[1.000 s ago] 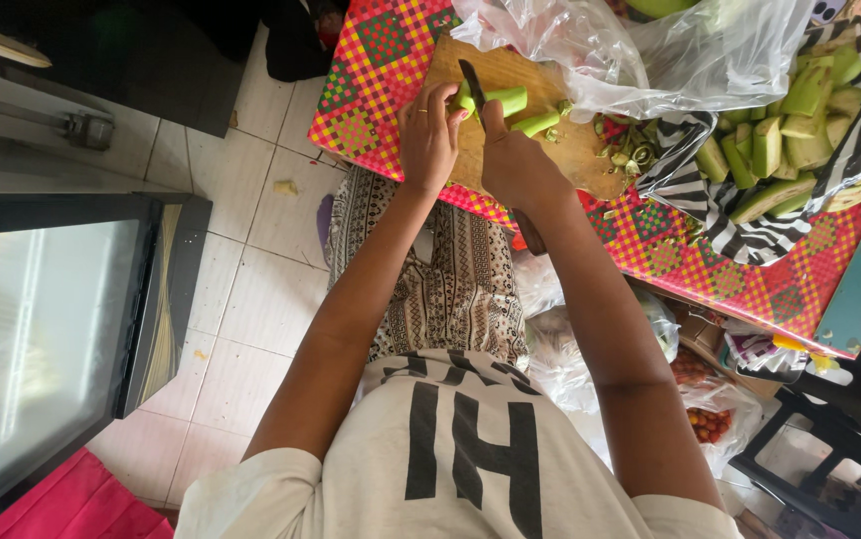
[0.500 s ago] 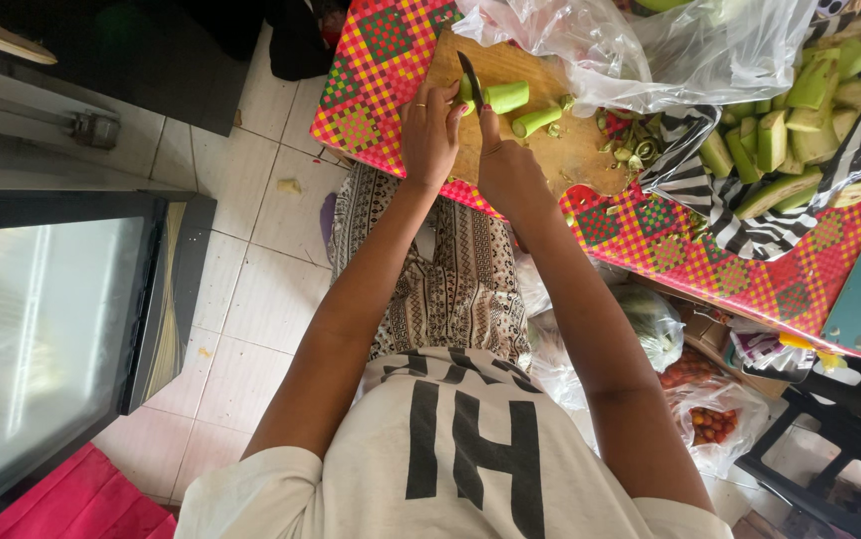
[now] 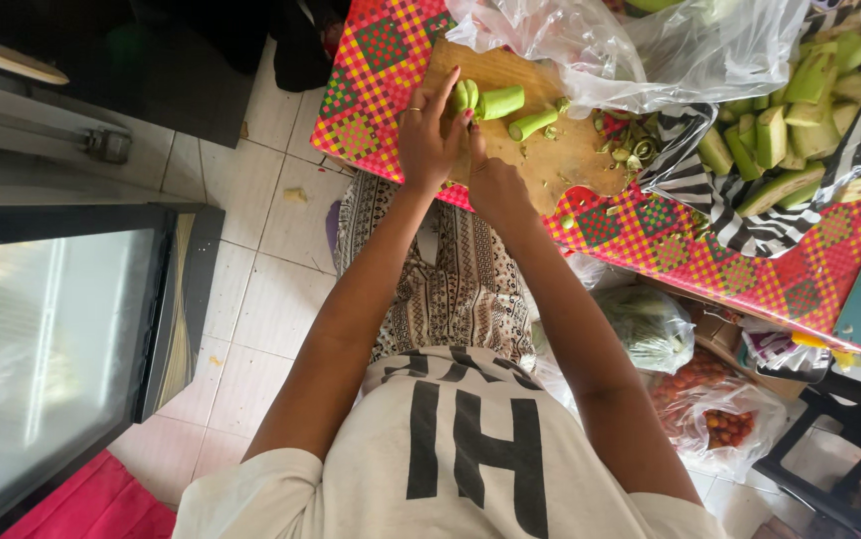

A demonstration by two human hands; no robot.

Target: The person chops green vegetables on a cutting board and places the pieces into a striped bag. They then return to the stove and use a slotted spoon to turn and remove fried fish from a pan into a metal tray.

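My left hand [image 3: 429, 130] presses its fingers on a short green vegetable piece [image 3: 464, 95] at the near-left edge of a wooden cutting board [image 3: 560, 165]. My right hand [image 3: 495, 182] is closed in a fist just beside it, thumb up against the left hand. The knife seen earlier is hidden between my hands. Two more green pieces, one thick [image 3: 501, 102] and one thin [image 3: 533, 125], lie on the board just past my fingers. Peel scraps [image 3: 630, 150] sit at the board's right end.
The board lies on a red and pink woven mat [image 3: 371, 80]. A clear plastic bag [image 3: 630, 45] lies behind it, and a striped cloth [image 3: 710, 195] holds several cut green chunks [image 3: 775, 135]. Bags of produce [image 3: 655, 324] sit below the table. A glass-fronted cabinet [image 3: 41, 349] stands at left.
The dark knife blade that stood up between my hands has dropped out of sight. My left hand has slid onto the green piece, and both hands sit closer together.
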